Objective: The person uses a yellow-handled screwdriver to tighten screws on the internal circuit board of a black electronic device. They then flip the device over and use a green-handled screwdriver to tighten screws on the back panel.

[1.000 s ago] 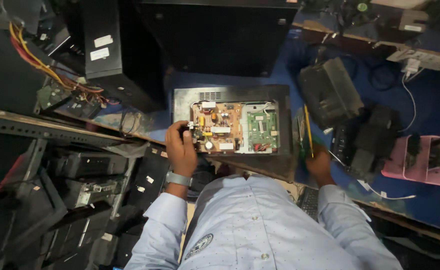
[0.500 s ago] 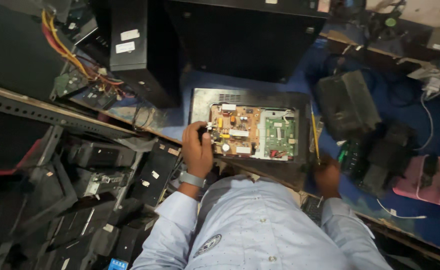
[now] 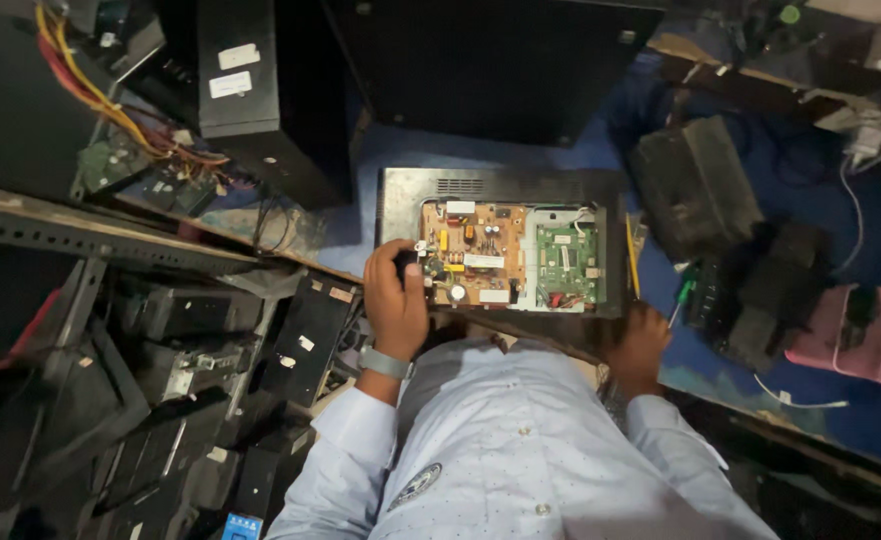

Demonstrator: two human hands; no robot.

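1. Blue cloth covers the workbench (image 3: 390, 170), dim and cluttered, and we start at the far left, where red and yellow wires (image 3: 80, 85) spill out of a dark metal case beside a tall black box (image 3: 260, 90) carrying pale stickers.
2. Below that, a grey perforated steel rail (image 3: 90, 235) runs across, with stacks of flat black units (image 3: 210, 330) heaped under it.
3. Now the left hand (image 3: 396, 300), a grey watch on its wrist: its fingers are curled shut around a small dark object at the board's left edge, and what that object is I cannot tell.
4. Centre stage, right in front of the person's chest, an open black metal chassis (image 3: 410, 195) lies flat on the bench, rectangular, with a slotted vent along its top edge.
5. Inside it sits a tan power board (image 3: 475, 255), studded with yellow parts, a white round piece and dark components, and just beside it on the right a smaller green circuit board (image 3: 565, 265).
6. Moving right, the right hand (image 3: 640, 345) rests at the chassis's lower right corner; whether its fingers grip anything I cannot tell.
7. Further on, a green-handled screwdriver (image 3: 682, 295) lies beside bulky black adapters (image 3: 695, 185).
8. At the far right, a pink tray (image 3: 840, 345).
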